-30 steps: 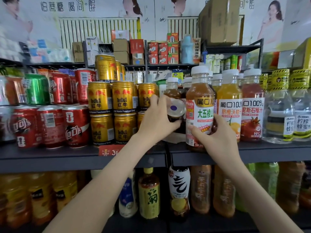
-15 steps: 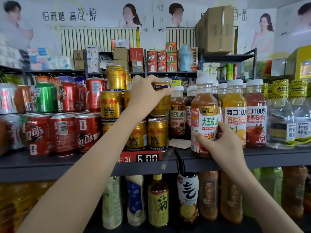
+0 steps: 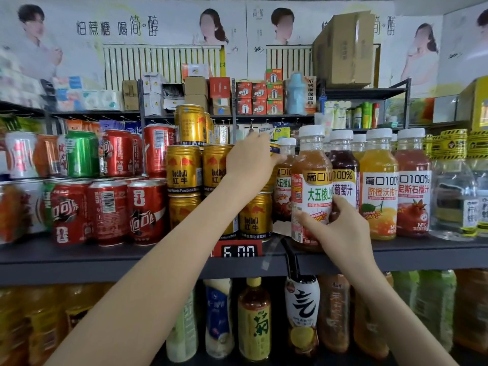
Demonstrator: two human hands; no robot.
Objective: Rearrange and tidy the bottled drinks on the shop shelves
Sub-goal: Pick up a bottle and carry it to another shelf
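A brown hawthorn juice bottle (image 3: 311, 178) with a white cap stands at the shelf's front edge. My right hand (image 3: 336, 229) grips its lower part, thumb on the label. My left hand (image 3: 249, 161) wraps over a gold Red Bull can (image 3: 273, 150) stacked on the upper row, hiding most of it. Another gold can (image 3: 254, 216) stands below it. Further juice bottles line up to the right: a dark grape one (image 3: 343, 165), an orange one (image 3: 379, 186) and a red pomegranate one (image 3: 413, 186).
Red cola cans (image 3: 108, 212) and a green can (image 3: 81, 154) fill the left of the dark shelf (image 3: 105, 257). Clear bottles (image 3: 454, 196) stand at the far right. A red price tag (image 3: 237, 250) hangs on the shelf edge. Tea bottles (image 3: 254, 320) crowd the shelf below.
My left hand rose from the bottle cap at lower-row height to the upper gold can. My right hand stayed on the hawthorn bottle, which now stands further forward and left of the row.
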